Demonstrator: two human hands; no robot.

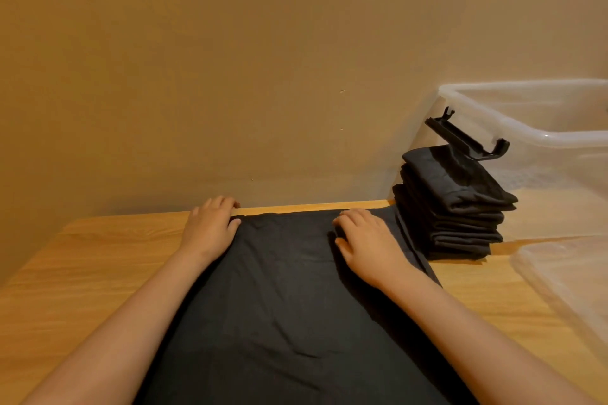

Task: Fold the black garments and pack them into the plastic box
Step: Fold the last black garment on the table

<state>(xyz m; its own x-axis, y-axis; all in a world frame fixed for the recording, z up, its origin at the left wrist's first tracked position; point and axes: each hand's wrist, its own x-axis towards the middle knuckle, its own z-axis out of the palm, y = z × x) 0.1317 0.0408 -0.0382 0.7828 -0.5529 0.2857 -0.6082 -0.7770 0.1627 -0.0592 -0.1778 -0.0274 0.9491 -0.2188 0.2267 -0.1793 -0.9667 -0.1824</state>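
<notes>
Cloth of the black garment [289, 299] runs out of frame at the near edge of the table [98, 256]. The plastic box [526, 115], at the far right corner, is cut off on the right, and the folded black garments [454, 204] are stacked just beside it. My left hand [214, 223] curls over the garment's far-left corner; I cannot tell whether it grips. My right hand [368, 237] rests palm-down on the cloth, fingers loose.

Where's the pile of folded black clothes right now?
In the head view, the pile of folded clothes sits on the table, far right, beside the clear plastic box and just beyond the right hand.
</notes>
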